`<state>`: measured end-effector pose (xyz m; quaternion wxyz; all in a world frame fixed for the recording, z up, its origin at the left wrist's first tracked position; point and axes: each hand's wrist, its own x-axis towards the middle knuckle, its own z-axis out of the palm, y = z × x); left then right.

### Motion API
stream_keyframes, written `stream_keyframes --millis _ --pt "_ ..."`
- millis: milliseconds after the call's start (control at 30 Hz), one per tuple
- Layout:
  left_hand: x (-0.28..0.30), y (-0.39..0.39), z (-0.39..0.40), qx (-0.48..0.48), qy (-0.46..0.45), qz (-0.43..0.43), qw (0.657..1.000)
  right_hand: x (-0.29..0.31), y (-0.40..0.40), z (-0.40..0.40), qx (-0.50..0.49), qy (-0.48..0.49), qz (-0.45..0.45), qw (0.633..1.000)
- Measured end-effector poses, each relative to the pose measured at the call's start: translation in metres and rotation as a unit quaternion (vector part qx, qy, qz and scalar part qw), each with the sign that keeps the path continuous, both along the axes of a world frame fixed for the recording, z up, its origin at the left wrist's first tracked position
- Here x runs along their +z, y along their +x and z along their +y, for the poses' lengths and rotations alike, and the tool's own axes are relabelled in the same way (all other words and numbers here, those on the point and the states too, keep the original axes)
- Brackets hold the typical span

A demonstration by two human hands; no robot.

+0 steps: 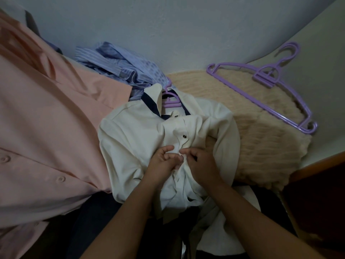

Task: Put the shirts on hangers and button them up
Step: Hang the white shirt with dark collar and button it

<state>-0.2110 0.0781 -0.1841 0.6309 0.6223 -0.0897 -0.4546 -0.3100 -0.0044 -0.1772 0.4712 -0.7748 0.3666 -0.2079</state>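
Observation:
A cream shirt (134,131) with a navy collar lining lies in front of me on a purple hanger (170,101), whose hook pokes out at the collar. Two dark buttons near the collar are fastened. My left hand (162,164) and my right hand (200,162) meet on the front placket just below the second button. Both pinch the fabric edges there. The button between my fingers is hidden.
A buttoned peach shirt (46,128) covers the left side. Crumpled blue striped shirts (115,66) lie behind it by the wall. Spare purple hangers (265,86) rest on a beige knitted blanket (261,146) at the right. A dark wooden edge (317,180) is at the far right.

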Motion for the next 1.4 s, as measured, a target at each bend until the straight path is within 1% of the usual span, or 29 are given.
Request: stream_keyframes --millis 33,67,100,133,200,267,333,400,433,500,567,667,733,800,833,900,1000,1133,1200,1300,1400 --pt "0.002 0.002 0.000 0.008 -0.013 0.053 0.998 0.000 0.001 0.000 -0.004 0.007 -0.006 1.000" --pt "0.002 0.004 0.000 0.016 -0.023 0.087 0.996 -0.001 0.002 0.001 -0.008 0.010 -0.010 1.000" --pt "0.002 0.005 0.000 0.019 -0.028 0.094 0.995 -0.002 0.003 0.001 -0.013 0.011 -0.013 1.000" --pt "0.002 0.006 0.001 0.023 -0.031 0.081 0.996 -0.002 0.003 0.001 -0.019 0.014 -0.021 1.000" --pt "0.003 0.002 0.005 0.039 -0.029 0.000 0.999 -0.001 0.000 -0.001 -0.036 0.002 -0.035 0.999" --pt "0.005 -0.003 0.015 0.075 -0.008 -0.115 0.990 0.000 -0.005 -0.003 -0.067 -0.019 -0.048 0.996" --pt "0.006 -0.009 0.028 0.111 0.035 -0.239 0.964 0.004 -0.009 -0.003 -0.090 -0.016 -0.057 0.994" --pt "0.010 -0.015 0.037 0.119 0.077 -0.343 0.929 0.007 -0.010 -0.002 -0.080 -0.018 -0.066 0.994" --pt "0.013 -0.018 0.039 0.124 0.083 -0.376 0.915 0.008 -0.011 -0.001 -0.067 -0.022 -0.066 0.995" --pt "0.018 -0.022 0.039 0.132 0.088 -0.415 0.896 0.011 -0.011 -0.001 -0.046 -0.015 -0.053 0.997" --pt "0.018 -0.022 0.039 0.119 0.117 -0.421 0.891 0.017 -0.012 -0.004 -0.034 0.028 -0.032 0.999" --pt "0.018 -0.016 0.041 0.090 0.142 -0.384 0.908 0.027 -0.013 -0.006 0.007 0.093 0.005 0.996" --pt "0.021 -0.008 0.041 0.074 0.143 -0.371 0.914 0.037 -0.016 -0.007 0.027 0.107 0.040 0.993" --pt "0.029 0.003 0.041 0.080 0.130 -0.373 0.915 0.049 -0.019 -0.008 0.036 0.110 0.061 0.991" --pt "0.035 0.008 0.041 0.087 0.114 -0.381 0.913 0.055 -0.021 -0.009 0.029 0.113 0.055 0.992" --pt "0.051 0.018 0.039 0.098 0.069 -0.417 0.901 0.067 -0.024 -0.012 -0.003 0.146 0.012 0.989" --pt "0.082 0.032 0.027 0.087 0.015 -0.470 0.878 0.084 -0.021 -0.021 -0.043 0.181 -0.046 0.981" --pt "0.117 0.054 0.001 0.050 -0.011 -0.528 0.848 0.109 -0.010 -0.040 -0.059 0.245 -0.139 0.958" --pt "0.128 0.068 -0.017 0.029 -0.013 -0.553 0.832 0.120 -0.005 -0.055 -0.054 0.241 -0.158 0.956" --pt "0.134 0.087 -0.044 0.021 -0.012 -0.577 0.816 0.125 0.009 -0.077 -0.055 0.212 -0.153 0.964" --pt "0.125 0.102 -0.073 0.010 0.002 -0.568 0.823 0.116 0.029 -0.104 -0.054 0.175 -0.142 0.973"
